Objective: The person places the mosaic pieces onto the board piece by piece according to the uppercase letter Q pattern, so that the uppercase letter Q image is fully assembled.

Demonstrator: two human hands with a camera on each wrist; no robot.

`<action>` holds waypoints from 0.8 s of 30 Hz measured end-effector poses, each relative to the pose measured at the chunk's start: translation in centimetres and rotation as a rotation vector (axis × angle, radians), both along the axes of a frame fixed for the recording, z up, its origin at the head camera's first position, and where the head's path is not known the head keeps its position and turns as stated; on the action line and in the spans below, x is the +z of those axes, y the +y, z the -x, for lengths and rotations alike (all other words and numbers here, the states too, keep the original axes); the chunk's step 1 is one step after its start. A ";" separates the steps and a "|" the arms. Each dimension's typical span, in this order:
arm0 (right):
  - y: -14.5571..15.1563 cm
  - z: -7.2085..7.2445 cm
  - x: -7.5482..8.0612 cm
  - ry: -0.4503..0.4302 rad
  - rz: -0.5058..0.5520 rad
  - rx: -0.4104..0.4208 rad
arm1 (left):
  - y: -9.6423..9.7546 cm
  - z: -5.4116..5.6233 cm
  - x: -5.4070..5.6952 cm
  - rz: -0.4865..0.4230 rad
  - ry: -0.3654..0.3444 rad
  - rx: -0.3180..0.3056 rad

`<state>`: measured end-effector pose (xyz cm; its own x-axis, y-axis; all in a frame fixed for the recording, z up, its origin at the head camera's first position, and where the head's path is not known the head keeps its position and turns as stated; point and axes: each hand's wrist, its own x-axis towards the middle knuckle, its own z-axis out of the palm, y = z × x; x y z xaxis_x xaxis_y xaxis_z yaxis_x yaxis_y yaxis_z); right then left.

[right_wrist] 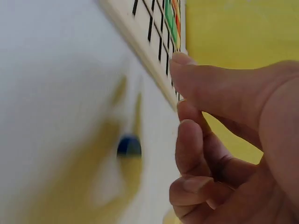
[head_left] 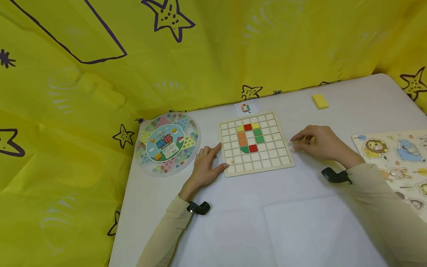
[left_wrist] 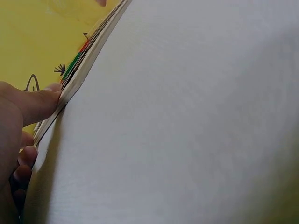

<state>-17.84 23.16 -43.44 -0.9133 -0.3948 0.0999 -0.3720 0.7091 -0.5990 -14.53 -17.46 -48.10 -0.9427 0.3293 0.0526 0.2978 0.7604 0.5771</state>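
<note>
A wooden grid board [head_left: 271, 157] lies on the table with red, yellow, green and orange tiles [head_left: 247, 127] set as a ring. My left hand [head_left: 205, 165] touches its left edge, thumb and index finger spread apart; the thumb [left_wrist: 44, 103] meets the edge in the left wrist view. Just off the right edge hovers my right hand [head_left: 318, 142], fingers loosely bent, with nothing visible between them. In the right wrist view, a small blue rounded piece [right_wrist: 129, 146] shows in that hand's shadow; what it is remains unclear.
A card [head_left: 245, 108] printed with a similar tile figure lies behind the board. At the left is a round clear case [head_left: 193, 155] of colored marbles. A yellow block [head_left: 320, 101] sits at the back right, and an animal puzzle board [head_left: 388, 163] at the right. Yellow cloth [head_left: 213, 55] hangs behind.
</note>
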 end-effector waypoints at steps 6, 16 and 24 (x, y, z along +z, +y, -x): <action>3.8 -1.0 0.4 -0.049 -0.133 -0.044 | -0.1 -0.1 0.0 0.012 0.002 0.007; 7.0 -2.2 0.5 -0.186 -0.265 -0.102 | 0.0 -0.3 0.1 0.001 0.008 0.010; 7.5 -2.4 0.0 -0.167 -0.255 -0.122 | 0.1 -0.1 0.2 -0.003 0.018 0.001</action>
